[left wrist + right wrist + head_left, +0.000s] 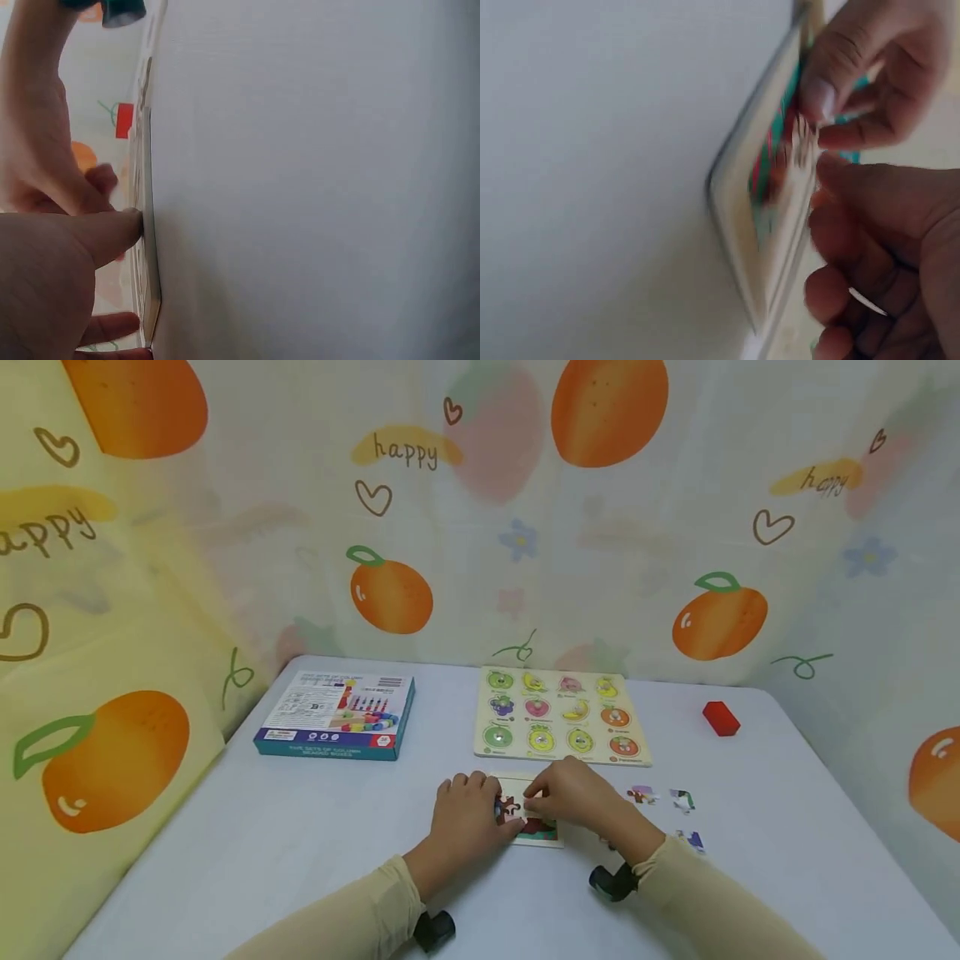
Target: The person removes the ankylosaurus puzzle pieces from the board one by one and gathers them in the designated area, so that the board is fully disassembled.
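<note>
A small picture puzzle board (551, 841) with a cream border lies flat on the table between the hands. My left hand (467, 814) rests on its left side, the thumb (120, 229) laid straight on the top surface near the front. Over the board's right half, my right hand (573, 789) brings thumb and curled fingers together close to the picture. Whether a piece sits between those fingertips is hidden; the right wrist view is blurred there. Loose puzzle pieces, among them one piece (682, 800) and another piece (642, 794), lie right of the board.
Behind the hands lies a fruit puzzle board (562, 758). A teal and white box (330, 749) stands at the back left. At the back right sits a red block (722, 718). A fruit-printed cloth hangs behind and beside the white table (300, 827).
</note>
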A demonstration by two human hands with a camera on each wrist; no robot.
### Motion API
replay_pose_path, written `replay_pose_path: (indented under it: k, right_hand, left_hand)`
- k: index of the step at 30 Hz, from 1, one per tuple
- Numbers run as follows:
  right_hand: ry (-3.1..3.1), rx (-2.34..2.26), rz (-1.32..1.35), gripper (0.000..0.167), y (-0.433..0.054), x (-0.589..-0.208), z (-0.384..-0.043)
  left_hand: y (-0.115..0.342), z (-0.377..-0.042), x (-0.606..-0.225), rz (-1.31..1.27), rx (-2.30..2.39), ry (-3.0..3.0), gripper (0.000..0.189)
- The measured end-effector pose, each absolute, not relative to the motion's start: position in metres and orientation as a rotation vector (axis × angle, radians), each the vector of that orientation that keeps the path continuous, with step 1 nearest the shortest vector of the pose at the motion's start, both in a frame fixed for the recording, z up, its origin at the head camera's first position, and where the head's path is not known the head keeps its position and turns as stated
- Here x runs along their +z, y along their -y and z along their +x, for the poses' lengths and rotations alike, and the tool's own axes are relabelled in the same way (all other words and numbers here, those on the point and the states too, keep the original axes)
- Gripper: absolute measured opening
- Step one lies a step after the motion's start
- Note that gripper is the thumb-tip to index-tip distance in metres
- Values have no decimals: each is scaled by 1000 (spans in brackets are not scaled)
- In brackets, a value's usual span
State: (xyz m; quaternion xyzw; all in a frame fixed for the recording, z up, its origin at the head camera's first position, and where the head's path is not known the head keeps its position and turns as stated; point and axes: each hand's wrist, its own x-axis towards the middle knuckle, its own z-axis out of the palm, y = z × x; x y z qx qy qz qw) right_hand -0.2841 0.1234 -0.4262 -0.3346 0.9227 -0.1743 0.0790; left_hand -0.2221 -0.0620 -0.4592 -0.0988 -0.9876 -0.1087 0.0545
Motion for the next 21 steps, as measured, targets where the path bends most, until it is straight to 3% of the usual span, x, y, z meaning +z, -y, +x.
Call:
replay_pose_path:
  k: [21]
  right_hand:
    - [-2787, -440, -951, 10, -99, -432, -277]
  left_hand:
    - [58, -219, -450, -349, -202, 3082, 42]
